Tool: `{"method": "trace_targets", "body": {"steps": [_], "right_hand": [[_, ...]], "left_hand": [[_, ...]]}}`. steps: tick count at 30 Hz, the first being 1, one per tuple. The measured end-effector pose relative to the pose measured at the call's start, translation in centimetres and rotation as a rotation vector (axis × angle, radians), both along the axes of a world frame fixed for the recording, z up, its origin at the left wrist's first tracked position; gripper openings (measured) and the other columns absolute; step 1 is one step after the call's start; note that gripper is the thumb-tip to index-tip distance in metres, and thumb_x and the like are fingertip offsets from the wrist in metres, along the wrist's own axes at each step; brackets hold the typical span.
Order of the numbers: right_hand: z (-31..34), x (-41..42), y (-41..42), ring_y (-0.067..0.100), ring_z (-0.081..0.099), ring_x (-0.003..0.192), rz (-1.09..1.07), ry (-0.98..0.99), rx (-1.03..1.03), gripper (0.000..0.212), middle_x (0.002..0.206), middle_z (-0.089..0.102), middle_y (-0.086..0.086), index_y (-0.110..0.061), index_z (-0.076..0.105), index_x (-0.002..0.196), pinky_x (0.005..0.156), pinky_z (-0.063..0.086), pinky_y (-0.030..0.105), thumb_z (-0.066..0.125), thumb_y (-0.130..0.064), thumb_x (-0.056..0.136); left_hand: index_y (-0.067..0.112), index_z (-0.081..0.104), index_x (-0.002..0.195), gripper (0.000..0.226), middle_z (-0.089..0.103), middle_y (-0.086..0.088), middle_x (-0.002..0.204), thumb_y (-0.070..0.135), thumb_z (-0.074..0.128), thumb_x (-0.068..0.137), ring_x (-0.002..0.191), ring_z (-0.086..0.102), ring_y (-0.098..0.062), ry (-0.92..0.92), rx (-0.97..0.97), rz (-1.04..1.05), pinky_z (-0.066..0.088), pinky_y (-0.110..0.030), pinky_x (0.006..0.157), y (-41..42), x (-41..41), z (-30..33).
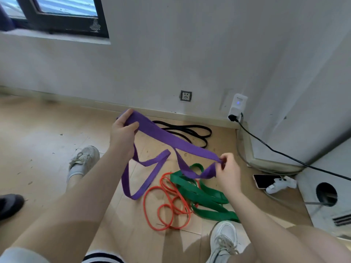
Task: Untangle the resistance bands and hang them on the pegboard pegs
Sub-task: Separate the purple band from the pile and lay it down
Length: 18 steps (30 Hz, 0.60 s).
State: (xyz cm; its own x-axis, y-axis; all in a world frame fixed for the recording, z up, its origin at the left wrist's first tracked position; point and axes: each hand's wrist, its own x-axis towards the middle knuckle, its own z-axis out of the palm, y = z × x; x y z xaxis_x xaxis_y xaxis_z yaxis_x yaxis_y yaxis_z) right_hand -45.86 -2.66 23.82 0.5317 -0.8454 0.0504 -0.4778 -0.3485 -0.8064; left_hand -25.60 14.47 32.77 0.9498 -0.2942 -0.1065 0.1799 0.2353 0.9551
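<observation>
Wood floor (47, 149), wide purple band (161, 135) twisted, L hand (121, 133) & R hand (228, 168) gripping ends

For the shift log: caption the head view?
Both hands hold the purple band above green band and orange band.

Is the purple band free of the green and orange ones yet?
Cannot tell. The purple band is lifted between left hand and right hand, but its lower loop crosses the green band.
</observation>
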Motion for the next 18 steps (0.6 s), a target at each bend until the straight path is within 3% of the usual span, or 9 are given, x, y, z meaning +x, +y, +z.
{"method": "trace_targets", "body": {"steps": [3,5,8,10,11,13,16,18], "right_hand": [[2.3,0.3,-1.1,0.017,0.049,0.095,-0.144,-0.2,-0.038,0.028,0.108,0.048,0.004,-0.009,0.043,0.115,0.074,0.039,0.02,0.044,0.004,0.09],[2.1,0.5,-1.3,0.017,0.049,0.104,-0.113,-0.184,-0.038,0.041,0.116,0.042,0.001,-0.011,0.042,0.126,0.085,0.043,0.03,0.039,0.006,0.09],[0.3,0.2,-0.8,0.025,0.055,0.103,-0.037,-0.115,0.055,0.032,0.115,0.043,0.001,-0.023,0.045,0.11,0.086,0.053,0.046,0.042,0.002,0.09],[-0.5,-0.3,-0.1,0.022,0.059,0.092,0.017,-0.085,0.144,0.024,0.114,0.045,0.007,-0.025,0.042,0.096,0.076,0.057,0.038,0.052,-0.005,0.089],[-0.5,-0.7,0.3,0.016,0.058,0.085,0.076,-0.027,0.15,0.023,0.111,0.045,0.006,-0.023,0.042,0.094,0.067,0.055,0.026,0.059,-0.01,0.087],[-0.2,-1.5,0.8,0.007,0.053,0.078,0.245,0.171,0.147,0.034,0.105,0.044,0.001,-0.016,0.044,0.097,0.056,0.044,0.012,0.072,-0.024,0.079],[0.8,-2.1,0.9,0.012,0.054,0.1,0.483,0.375,0.269,0.066,0.116,0.05,-0.002,-0.018,0.04,0.124,0.077,0.045,0.02,0.073,-0.044,0.073],[2.5,-1.3,0.5,0.013,0.051,0.109,0.454,0.297,0.222,0.068,0.127,0.05,0.0,-0.018,0.034,0.137,0.088,0.045,0.026,0.065,-0.042,0.081]], "left_hand": [[0.013,0.053,0.128,0.046,0.057,-0.006,0.109,-0.009,0.049,0.087,0.084,0.056,-0.01,0.026,-0.004,-0.007,0.048,-0.013,0.065,-0.8,-0.2,-1.1],[0.01,0.052,0.13,0.045,0.058,-0.002,0.099,-0.009,0.048,0.088,0.078,0.056,-0.008,0.043,-0.045,-0.013,0.048,-0.012,0.063,-1.5,-0.3,-1.0],[0.012,0.053,0.129,0.045,0.057,-0.002,0.102,-0.008,0.047,0.089,0.079,0.057,-0.008,0.016,-0.054,-0.027,0.048,-0.011,0.059,-2.2,0.0,-0.1],[0.015,0.055,0.126,0.045,0.056,-0.003,0.107,-0.007,0.048,0.089,0.082,0.058,-0.009,-0.019,-0.022,-0.061,0.049,-0.011,0.059,-2.5,-0.1,0.6],[0.017,0.057,0.125,0.044,0.057,-0.004,0.107,-0.007,0.048,0.089,0.082,0.059,-0.009,-0.033,-0.015,-0.084,0.049,-0.012,0.059,-2.6,-0.2,1.1],[0.019,0.059,0.12,0.043,0.059,-0.006,0.108,-0.007,0.048,0.088,0.082,0.061,-0.011,-0.055,-0.022,-0.155,0.049,-0.014,0.058,-2.8,-0.5,2.1],[0.016,0.059,0.116,0.044,0.065,-0.004,0.095,-0.012,0.041,0.089,0.071,0.063,-0.01,-0.1,-0.006,-0.266,0.05,-0.016,0.055,-2.8,-1.2,3.8],[0.015,0.054,0.121,0.048,0.065,-0.003,0.088,-0.015,0.037,0.087,0.067,0.061,-0.011,-0.16,0.065,-0.357,0.05,-0.021,0.058,-2.7,-1.8,4.7]]}}
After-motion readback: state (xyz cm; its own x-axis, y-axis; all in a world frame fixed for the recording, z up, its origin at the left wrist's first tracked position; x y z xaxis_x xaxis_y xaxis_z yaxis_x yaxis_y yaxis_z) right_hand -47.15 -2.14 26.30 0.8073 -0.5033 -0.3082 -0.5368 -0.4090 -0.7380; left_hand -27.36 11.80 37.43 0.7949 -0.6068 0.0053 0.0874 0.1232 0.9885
